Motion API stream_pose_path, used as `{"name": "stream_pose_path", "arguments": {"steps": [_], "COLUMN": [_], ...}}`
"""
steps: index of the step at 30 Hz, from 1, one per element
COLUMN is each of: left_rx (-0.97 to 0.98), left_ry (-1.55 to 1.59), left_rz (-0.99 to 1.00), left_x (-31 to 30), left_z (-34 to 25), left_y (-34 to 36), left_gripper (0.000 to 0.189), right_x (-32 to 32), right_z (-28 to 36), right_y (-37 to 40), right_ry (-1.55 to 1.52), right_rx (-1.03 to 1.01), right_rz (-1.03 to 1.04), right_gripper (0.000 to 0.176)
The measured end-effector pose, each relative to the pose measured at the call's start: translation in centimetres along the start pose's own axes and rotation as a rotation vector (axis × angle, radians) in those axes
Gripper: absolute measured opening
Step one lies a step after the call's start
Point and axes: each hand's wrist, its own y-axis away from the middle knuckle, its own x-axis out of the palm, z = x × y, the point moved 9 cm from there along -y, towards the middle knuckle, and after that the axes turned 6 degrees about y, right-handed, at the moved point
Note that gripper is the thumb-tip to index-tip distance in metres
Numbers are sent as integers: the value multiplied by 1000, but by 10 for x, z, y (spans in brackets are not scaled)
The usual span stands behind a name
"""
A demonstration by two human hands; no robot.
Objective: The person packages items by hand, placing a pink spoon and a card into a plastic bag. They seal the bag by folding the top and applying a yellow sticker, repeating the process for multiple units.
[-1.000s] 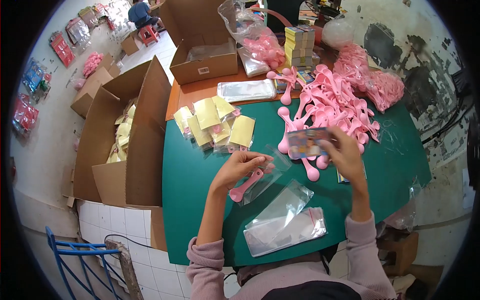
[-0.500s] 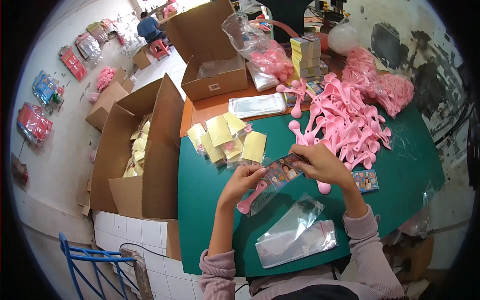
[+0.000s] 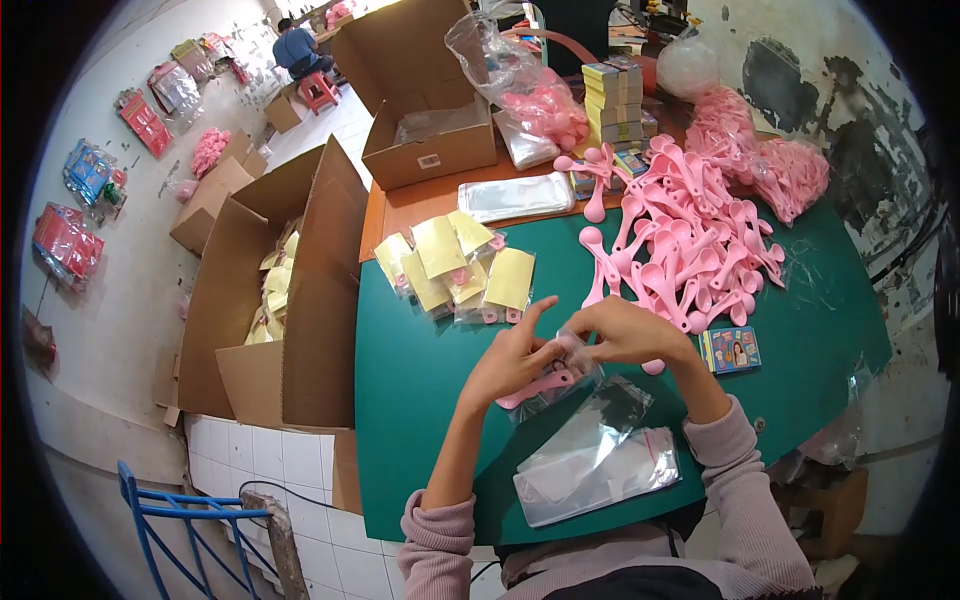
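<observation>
Both hands meet over the green table [image 3: 420, 480]. My left hand [image 3: 512, 362] has its index finger raised, its thumb against a clear plastic bag [image 3: 545, 402] with a pink spoon [image 3: 537, 388] inside. My right hand [image 3: 628, 335] bends its fingers round the bag's top end. The printed card is not visible between the hands. Near my lap lie loose clear bags [image 3: 600, 478]. A stack of printed cards [image 3: 732, 350] sits right of my right hand, and a pile of pink spoons [image 3: 690, 240] lies beyond it.
Filled packets with yellow backs [image 3: 437, 248] lie at the table's far left. An open carton [image 3: 325, 300] with more packets stands beside the table, another carton [image 3: 430, 170] behind. Card stacks [image 3: 612, 105] and bagged pink items [image 3: 790, 180] are at the back. A person [image 3: 296, 50] sits far off.
The printed card has gone from view between my hands. My right hand has moved down and left to the bag's top end, and my left hand has shifted right, with the bagged spoon.
</observation>
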Motion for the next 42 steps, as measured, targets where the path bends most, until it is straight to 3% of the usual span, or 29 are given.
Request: {"name": "stream_pose_path", "arguments": {"steps": [2,4,6,8,10,12,16,18,20,23,24,26,27,30,31,33,34,36,37,42], "left_rx": [-10,66,37,232,161,50,41,40,40,59,68,-75,-107,-141,-122,-119,-117,-167,-163,-248], "left_ry": [-63,-33,19,223,372,560,559,512,466,368,367,754,930,1112,916,881,850,874,902,838], "left_rz": [-16,97,196,229,182,20,-27,-14,-2,-301,-301,-136,-10,59,-11,-35,-63,-27,-53,-3], "left_x": [-4,-6,-16,-30,-39,-54,-57,-53,-44,-46,-39,-3,18,32,28,28,25,30,33,40], "left_z": [1,-2,10,14,22,46,51,47,43,51,52,65,50,46,56,59,60,62,60,62], "left_y": [-1,4,8,10,10,4,4,1,-2,-13,-15,-18,-9,3,1,8,10,11,12,24], "left_gripper": [56,55,50,51,46,39,33,32,31,34,34,38,42,38,35,35,37,40,40,47], "right_x": [-2,-11,-22,-29,-33,-19,-16,-22,-22,-56,-53,-54,-38,15,17,4,11,19,29,32], "right_z": [-3,-15,-18,-39,-39,-46,-44,-53,-57,-38,-32,-16,-16,12,11,8,1,-48,-49,-70], "right_y": [0,3,5,10,9,7,4,7,5,16,15,19,16,15,17,21,20,21,25,25], "right_ry": [-99,-184,-199,-542,-485,-672,-735,-460,-477,-78,-72,103,127,183,181,12,10,-47,-336,-475], "right_rx": [18,135,115,234,203,258,282,326,261,234,229,213,241,-103,-97,-126,-125,321,464,414], "right_rz": [10,-45,-111,-234,-254,-181,-146,-183,-247,-553,-557,-656,-550,-73,-84,-278,-280,-312,-169,-369], "right_gripper": [15,18,13,15,19,22,22,22,19,14,14,15,20,34,34,46,46,54,53,42]}}
